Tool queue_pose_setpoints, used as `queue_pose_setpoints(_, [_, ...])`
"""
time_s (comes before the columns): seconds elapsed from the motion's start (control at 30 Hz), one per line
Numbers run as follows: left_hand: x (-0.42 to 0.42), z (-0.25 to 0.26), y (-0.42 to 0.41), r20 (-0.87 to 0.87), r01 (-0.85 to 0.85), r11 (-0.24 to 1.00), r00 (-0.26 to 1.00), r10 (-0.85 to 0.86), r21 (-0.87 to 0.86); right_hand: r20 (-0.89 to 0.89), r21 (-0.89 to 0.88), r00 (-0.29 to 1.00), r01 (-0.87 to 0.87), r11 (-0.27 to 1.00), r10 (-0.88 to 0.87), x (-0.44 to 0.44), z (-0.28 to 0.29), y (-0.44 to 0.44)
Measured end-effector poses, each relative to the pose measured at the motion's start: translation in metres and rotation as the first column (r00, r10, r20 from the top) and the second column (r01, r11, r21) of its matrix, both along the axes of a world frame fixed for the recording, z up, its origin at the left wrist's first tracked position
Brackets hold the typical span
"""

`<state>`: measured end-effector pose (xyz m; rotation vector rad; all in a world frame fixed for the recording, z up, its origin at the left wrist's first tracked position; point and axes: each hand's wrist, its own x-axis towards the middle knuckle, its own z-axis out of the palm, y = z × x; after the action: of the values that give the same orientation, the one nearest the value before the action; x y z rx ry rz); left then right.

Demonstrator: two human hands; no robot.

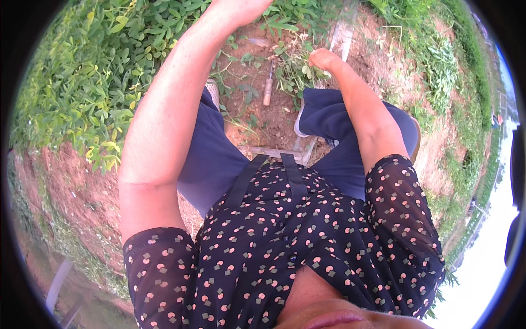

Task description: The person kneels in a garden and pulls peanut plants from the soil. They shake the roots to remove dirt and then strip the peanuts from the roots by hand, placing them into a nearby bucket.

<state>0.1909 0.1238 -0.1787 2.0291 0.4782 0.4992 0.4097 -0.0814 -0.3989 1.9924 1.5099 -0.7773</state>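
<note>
My left hand [248, 9] reaches forward over green leafy plants and is cut off by the top edge, so its fingers are out of view. Curled fingers of my right hand [323, 59] meet the stems of uprooted plants, apparently peanut plants [298, 68]. Pale pods and roots [294, 44] show at the upper end of that bunch. On the soil between my feet lies a hand tool [268, 91] with a wooden handle and a thin metal shank; leaves partly hide its far end.
Dense standing plants [94, 70] fill the left front. A pale flat strip [343, 37] runs over the soil beyond my right hand. Cut or pulled greenery [441, 72] lies farther right. Part of a low frame [302, 157] shows between my legs. My shoe [301, 123] stands near the bunch.
</note>
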Motion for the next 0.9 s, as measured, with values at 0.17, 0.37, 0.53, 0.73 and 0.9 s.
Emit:
queue_pose_setpoints(0.17, [0.000, -0.001, 0.000, 0.023, -0.043, 0.999, 0.999, 0.043, 0.023, -0.207, 0.022, 0.893, 0.412, 0.911, -0.399, -0.003, 0.008, -0.005])
queue_pose_setpoints(0.37, [-0.003, 0.000, -0.003, 0.009, -0.036, 0.999, 0.999, 0.036, 0.035, 0.088, 0.248, 0.919, 0.353, 0.902, -0.384, 0.003, 0.019, 0.000])
queue_pose_setpoints(0.53, [-0.001, 0.000, -0.006, -0.023, -0.061, 0.995, 0.998, 0.063, 0.080, -0.016, 0.338, 0.731, 0.646, 0.685, -0.682, -0.003, -0.005, -0.013])
queue_pose_setpoints(0.73, [-0.006, 0.009, -0.006, -0.103, -0.078, 0.995, 0.991, 0.084, 0.065, 0.086, 0.047, 0.806, 0.583, 0.811, -0.585, -0.042, 0.001, 0.002])
queue_pose_setpoints(0.9, [-0.008, 0.011, -0.008, -0.083, -0.055, 0.990, 0.994, 0.066, 0.128, 0.076, 0.078, 0.746, 0.657, 0.750, -0.661, -0.041, -0.009, 0.001])
